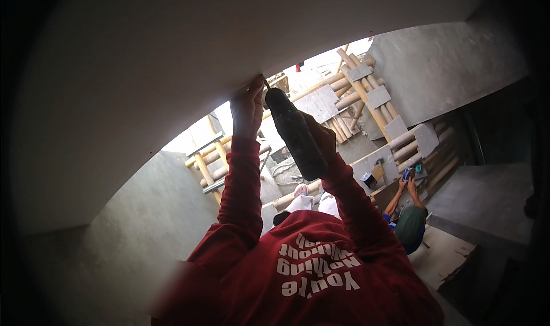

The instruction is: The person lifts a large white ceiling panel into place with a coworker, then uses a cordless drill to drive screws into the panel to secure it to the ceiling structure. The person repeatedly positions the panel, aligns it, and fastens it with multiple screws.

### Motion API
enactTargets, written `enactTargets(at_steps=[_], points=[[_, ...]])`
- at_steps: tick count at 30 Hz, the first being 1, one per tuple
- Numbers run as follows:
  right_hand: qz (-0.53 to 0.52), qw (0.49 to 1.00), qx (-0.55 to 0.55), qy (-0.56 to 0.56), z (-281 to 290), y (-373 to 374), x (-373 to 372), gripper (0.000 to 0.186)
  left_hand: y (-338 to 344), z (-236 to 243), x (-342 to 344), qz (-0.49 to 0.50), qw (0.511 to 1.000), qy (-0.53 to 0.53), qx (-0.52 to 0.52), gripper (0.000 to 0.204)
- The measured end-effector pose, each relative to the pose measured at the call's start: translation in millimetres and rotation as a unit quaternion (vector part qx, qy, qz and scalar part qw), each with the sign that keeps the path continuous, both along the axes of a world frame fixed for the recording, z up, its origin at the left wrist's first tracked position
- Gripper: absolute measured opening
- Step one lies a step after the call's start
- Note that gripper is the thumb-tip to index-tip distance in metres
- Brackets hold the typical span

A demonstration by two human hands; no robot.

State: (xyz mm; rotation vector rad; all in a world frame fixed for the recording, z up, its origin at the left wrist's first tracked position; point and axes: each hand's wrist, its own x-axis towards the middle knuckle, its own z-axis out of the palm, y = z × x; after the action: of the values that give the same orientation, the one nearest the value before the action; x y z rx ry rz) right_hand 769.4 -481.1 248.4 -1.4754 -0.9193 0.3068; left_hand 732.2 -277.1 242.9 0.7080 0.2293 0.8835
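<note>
Both my arms, in red sleeves, are raised to a smooth pale board (pixel 143 80) overhead. My right hand (pixel 323 138) is wrapped round a dark power drill (pixel 293 132), tilted so that its thin bit points up at the board's edge. Beside the bit's tip, my left hand (pixel 247 111) is closed, with thumb and fingertips pinched together against the board. Whatever sits in that pinch is too small and shadowed to make out. The drill's body hides part of the right palm.
Bamboo scaffold poles (pixel 375 105) with flat boards (pixel 318 104) across them lie below. Grey walls (pixel 452 68) rise on both sides. At lower right, a co-worker (pixel 409 223) holds a small blue thing (pixel 407 174). A cable (pixel 282 172) lies coiled below.
</note>
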Motion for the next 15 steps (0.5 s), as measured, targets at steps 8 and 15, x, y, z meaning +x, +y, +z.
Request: enactTargets(at_steps=[8,15], points=[[0.019,0.999,0.000,0.028,-0.2,-0.7,0.8,0.045,4.1,-5.1,1.2,0.001,1.000,0.001,-0.005,0.045],[-0.010,0.996,0.046,-0.070,6.3,-0.8,3.9,0.044,5.8,-4.7,0.4,-0.007,1.000,-0.001,0.002,0.045]])
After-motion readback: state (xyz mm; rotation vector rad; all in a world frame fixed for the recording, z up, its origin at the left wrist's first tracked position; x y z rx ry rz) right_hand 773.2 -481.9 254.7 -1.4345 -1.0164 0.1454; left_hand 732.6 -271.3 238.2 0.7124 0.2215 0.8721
